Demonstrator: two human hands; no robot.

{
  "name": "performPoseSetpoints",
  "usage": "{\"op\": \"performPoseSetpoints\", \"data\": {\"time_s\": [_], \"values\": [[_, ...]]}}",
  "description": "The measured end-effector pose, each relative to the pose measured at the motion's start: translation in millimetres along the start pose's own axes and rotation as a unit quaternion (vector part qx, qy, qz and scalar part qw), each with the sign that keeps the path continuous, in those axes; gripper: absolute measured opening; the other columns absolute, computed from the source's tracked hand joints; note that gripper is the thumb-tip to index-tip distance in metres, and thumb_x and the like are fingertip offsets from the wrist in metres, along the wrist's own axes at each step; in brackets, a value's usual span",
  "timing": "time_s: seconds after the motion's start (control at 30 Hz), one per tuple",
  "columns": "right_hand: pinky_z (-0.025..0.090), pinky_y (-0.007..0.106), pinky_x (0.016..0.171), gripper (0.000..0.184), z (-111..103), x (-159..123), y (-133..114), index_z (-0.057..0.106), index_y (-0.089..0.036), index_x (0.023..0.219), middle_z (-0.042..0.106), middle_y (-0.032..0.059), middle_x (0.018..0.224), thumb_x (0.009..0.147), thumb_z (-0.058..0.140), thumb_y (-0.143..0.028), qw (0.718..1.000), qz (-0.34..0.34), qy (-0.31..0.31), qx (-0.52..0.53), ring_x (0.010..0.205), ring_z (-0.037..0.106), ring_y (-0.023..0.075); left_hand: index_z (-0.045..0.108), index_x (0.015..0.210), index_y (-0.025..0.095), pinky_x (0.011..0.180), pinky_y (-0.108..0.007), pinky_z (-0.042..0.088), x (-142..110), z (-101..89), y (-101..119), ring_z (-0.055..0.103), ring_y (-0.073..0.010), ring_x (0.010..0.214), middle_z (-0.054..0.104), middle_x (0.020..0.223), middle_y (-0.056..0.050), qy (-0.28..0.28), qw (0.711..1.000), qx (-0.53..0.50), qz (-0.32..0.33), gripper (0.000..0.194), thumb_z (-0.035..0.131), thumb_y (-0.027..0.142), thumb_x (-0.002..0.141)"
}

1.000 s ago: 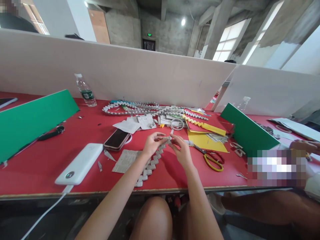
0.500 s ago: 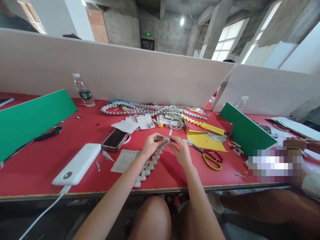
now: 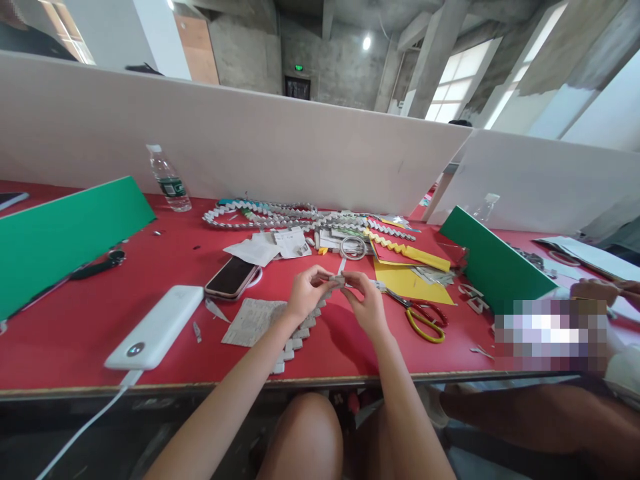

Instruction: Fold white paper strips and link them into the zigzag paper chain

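Observation:
A zigzag chain of folded grey paper (image 3: 297, 343) hangs down from my fingers, its lower end lying on the red table near the front edge. My left hand (image 3: 306, 293) pinches the chain's upper end between thumb and fingers. From the other side my right hand (image 3: 367, 303) grips the same end, fingertips closed on it. Part of the chain is hidden behind my left wrist and forearm. Just beyond my fingertips lies a ring-shaped roll of pale strip (image 3: 353, 247). Scissors (image 3: 420, 318) with red and yellow handles lie to the right of my right hand.
A phone (image 3: 233, 277), a white power bank (image 3: 156, 327) and a printed sheet (image 3: 253, 321) lie on the left. A long paper chain (image 3: 235, 222) and paper scraps sit behind. Green dividers (image 3: 493, 257) flank the place. A person's hand (image 3: 595, 292) is at far right.
My hands have tilted the chain's upper end slightly, and it now looks flatter between my fingertips. The whole view has shifted very slightly. The things on the table have stayed put.

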State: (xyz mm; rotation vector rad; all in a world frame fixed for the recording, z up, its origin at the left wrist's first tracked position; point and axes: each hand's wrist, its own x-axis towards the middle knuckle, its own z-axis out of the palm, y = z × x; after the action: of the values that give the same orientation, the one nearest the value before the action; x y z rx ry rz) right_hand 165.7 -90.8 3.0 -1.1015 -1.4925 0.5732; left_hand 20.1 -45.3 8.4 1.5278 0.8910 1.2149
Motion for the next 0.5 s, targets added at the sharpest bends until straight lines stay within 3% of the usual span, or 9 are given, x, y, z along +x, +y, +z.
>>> {"op": "performPoseSetpoints", "data": {"time_s": [0.1, 0.23, 0.33, 0.5], "values": [[0.048, 0.035, 0.087, 0.022, -3.0, 1.3, 2.6, 0.056, -0.022, 0.102, 0.064, 0.0068, 0.102, 0.081, 0.052, -0.022, 0.998, 0.012, 0.007, 0.058, 0.097, 0.06, 0.0187, 0.061, 0.081, 0.018, 0.063, -0.026, 0.048, -3.5, 0.8, -1.4, 0.063, -0.0159, 0.068, 0.069, 0.075, -0.004, 0.004, 0.992, 0.097, 0.083, 0.019, 0.063, 0.036, 0.074], [0.05, 0.034, 0.08, 0.017, -8.7, 3.2, 5.7, 0.06, -0.02, 0.096, 0.067, 0.0066, 0.09, 0.082, 0.051, -0.026, 0.999, 0.022, 0.032, 0.018, 0.086, 0.063, 0.0188, 0.063, 0.083, 0.022, 0.067, -0.025, 0.047, -6.1, -0.7, -3.3, 0.063, -0.0153, 0.073, 0.069, 0.079, -0.002, 0.003, 0.956, 0.234, 0.175, 0.011, 0.059, 0.031, 0.079], [0.05, 0.033, 0.08, 0.018, -10.6, 3.4, 5.6, 0.063, -0.02, 0.095, 0.067, 0.0068, 0.09, 0.081, 0.051, -0.024, 1.0, 0.007, 0.015, -0.018, 0.086, 0.063, 0.019, 0.062, 0.085, 0.022, 0.067, -0.024, 0.046, -6.4, -1.5, -4.7, 0.062, -0.015, 0.074, 0.069, 0.081, -0.002, 0.001, 0.941, 0.273, 0.202, 0.01, 0.058, 0.03, 0.08], [0.049, 0.033, 0.082, 0.026, -9.0, 1.8, 2.6, 0.06, -0.021, 0.103, 0.066, 0.0063, 0.096, 0.08, 0.048, -0.018, 1.0, 0.003, -0.024, -0.012, 0.09, 0.063, 0.0187, 0.062, 0.088, 0.023, 0.064, -0.022, 0.045, -6.3, -1.2, -3.9, 0.063, -0.0137, 0.071, 0.069, 0.08, -0.001, 0.016, 0.943, 0.269, 0.195, 0.011, 0.057, 0.03, 0.08]]}}
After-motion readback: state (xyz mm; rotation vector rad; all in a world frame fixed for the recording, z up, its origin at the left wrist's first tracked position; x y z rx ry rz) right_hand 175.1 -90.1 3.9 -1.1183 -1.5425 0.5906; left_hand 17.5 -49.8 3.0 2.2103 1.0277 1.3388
